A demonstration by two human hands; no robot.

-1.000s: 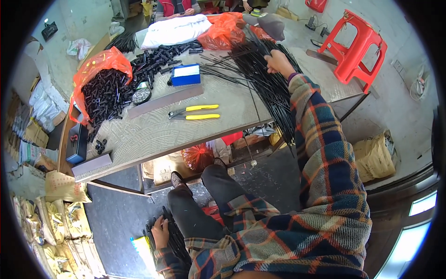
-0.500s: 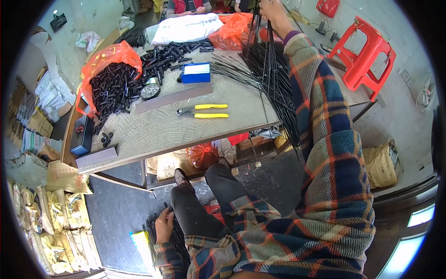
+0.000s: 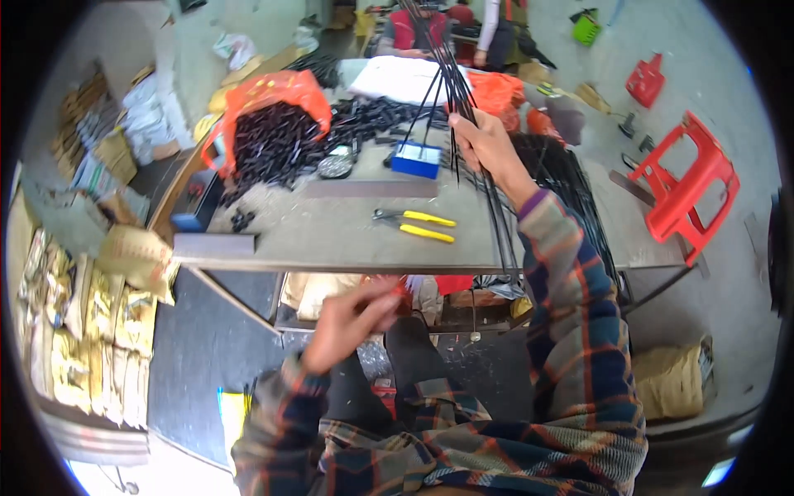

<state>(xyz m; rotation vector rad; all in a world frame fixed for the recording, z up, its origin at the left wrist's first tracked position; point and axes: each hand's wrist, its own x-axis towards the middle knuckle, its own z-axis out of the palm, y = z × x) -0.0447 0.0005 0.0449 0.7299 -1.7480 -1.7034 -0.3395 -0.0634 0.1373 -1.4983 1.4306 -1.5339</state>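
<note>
My right hand (image 3: 490,150) is closed around a bundle of thin black rods (image 3: 447,73), held upright and slightly tilted above the table. Some of these rods splay apart toward their lower ends. Slightly blurred, my left hand (image 3: 349,324) hovers over my lap in front of the table edge, its thumb and fingers apart and nothing seen between them. More long black rods (image 3: 558,161) lie in a heap beside my right forearm, partly covered by it. Cutting pliers with yellow handles (image 3: 428,225) rest on the table between my hands. Behind them stands a small blue box (image 3: 415,168).
An orange plastic bag (image 3: 285,83) spills short black parts (image 3: 277,145) over the table's left side. Near it are a round container (image 3: 337,164) and a flat strip (image 3: 372,189). A red stool (image 3: 695,186) stands at right. Across the table sits another person (image 3: 405,33).
My right hand has come down and nearer, drawing a bundle of rods away from the heap. My left hand has risen from beside my leg to the front of the table.
</note>
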